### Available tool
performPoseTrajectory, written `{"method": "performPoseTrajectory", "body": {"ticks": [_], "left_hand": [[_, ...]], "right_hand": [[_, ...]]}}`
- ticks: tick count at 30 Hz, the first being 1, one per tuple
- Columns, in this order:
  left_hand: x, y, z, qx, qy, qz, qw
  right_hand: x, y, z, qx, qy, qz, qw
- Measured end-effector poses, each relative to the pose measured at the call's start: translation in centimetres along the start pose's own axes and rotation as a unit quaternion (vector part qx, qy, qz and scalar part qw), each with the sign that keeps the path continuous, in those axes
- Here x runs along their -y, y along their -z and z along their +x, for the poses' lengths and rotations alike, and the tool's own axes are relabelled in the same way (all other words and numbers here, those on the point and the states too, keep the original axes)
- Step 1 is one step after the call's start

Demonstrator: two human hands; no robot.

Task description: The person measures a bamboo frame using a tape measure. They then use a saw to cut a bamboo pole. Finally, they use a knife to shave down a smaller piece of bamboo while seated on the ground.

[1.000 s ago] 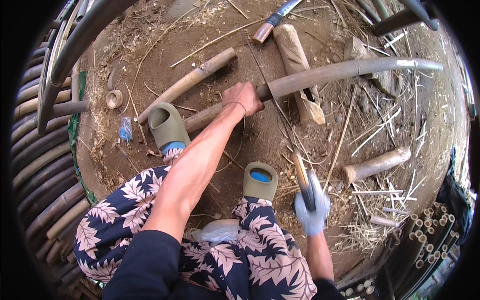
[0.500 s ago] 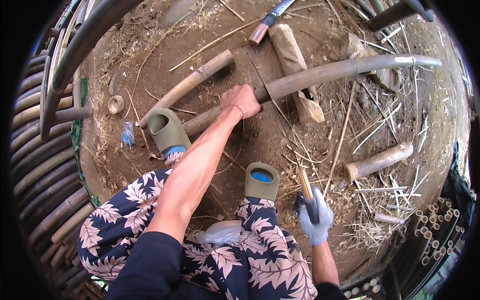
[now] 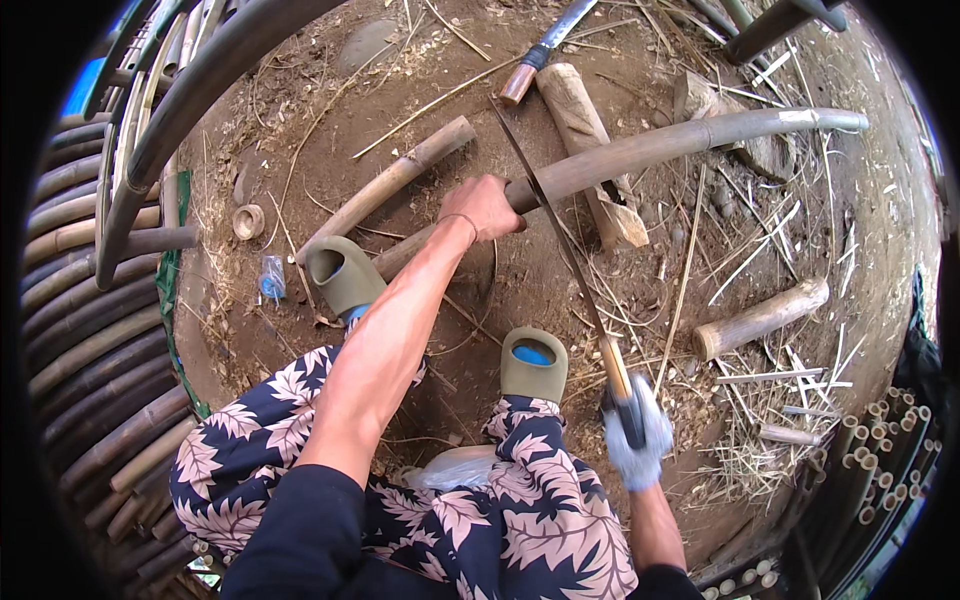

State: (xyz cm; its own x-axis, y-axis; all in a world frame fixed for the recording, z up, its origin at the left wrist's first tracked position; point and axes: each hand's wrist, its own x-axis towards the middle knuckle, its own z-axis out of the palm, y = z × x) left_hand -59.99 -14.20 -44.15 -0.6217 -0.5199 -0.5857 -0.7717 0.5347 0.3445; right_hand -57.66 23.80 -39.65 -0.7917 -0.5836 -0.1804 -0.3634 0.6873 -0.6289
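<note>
My bare left hand point(image 3: 482, 208) is wrapped round a long brown bamboo pole point(image 3: 660, 150), just left of where a blade meets it. The pole slants from beside my left shoe up to the far right and crosses a short wooden block point(image 3: 590, 130). In a grey-white glove, my right hand point(image 3: 638, 435) grips the handle of a hand saw point(image 3: 572, 250). The saw's long dark blade runs away from me, its edge lying against the pole right beside my left fist. Part of the pole is covered by my left hand and forearm.
A machete point(image 3: 520, 78) lies at the far side. Short bamboo lengths point(image 3: 390, 185) and another log piece point(image 3: 762, 318) rest on the dirt floor. Thin shavings point(image 3: 765, 455) pile up at right beside bundled bamboo tubes point(image 3: 870, 470). Bamboo poles point(image 3: 100, 350) line the left.
The saw and my gloved right hand have shifted slightly, and more of the blade shows now. My left hand keeps its grip on the pole; the whole view has shifted a little.
</note>
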Motion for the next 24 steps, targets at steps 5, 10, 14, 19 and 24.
{"method": "performPoseTrajectory", "body": {"ticks": [5,10,14,19,24], "left_hand": [[0.6,0.3,0.3,0.021,-0.062,0.001,0.998],[1.4,2.1,-0.2,0.113,-0.068,-0.112,0.985],[1.0,2.9,-1.0,0.171,-0.064,-0.106,0.977],[2.3,0.2,-1.4,0.039,-0.168,-0.136,0.975],[1.5,0.0,-2.2,-0.138,-0.143,0.007,0.980]], "right_hand": [[-0.5,-1.3,0.7,-0.038,0.025,0.005,0.999],[4.2,-5.0,8.8,-0.134,0.187,0.176,0.957],[4.9,-3.6,7.3,-0.097,0.131,0.163,0.973],[5.8,-2.2,5.9,-0.064,0.116,0.173,0.976],[6.6,-3.9,9.5,-0.138,0.177,0.165,0.960]]}}
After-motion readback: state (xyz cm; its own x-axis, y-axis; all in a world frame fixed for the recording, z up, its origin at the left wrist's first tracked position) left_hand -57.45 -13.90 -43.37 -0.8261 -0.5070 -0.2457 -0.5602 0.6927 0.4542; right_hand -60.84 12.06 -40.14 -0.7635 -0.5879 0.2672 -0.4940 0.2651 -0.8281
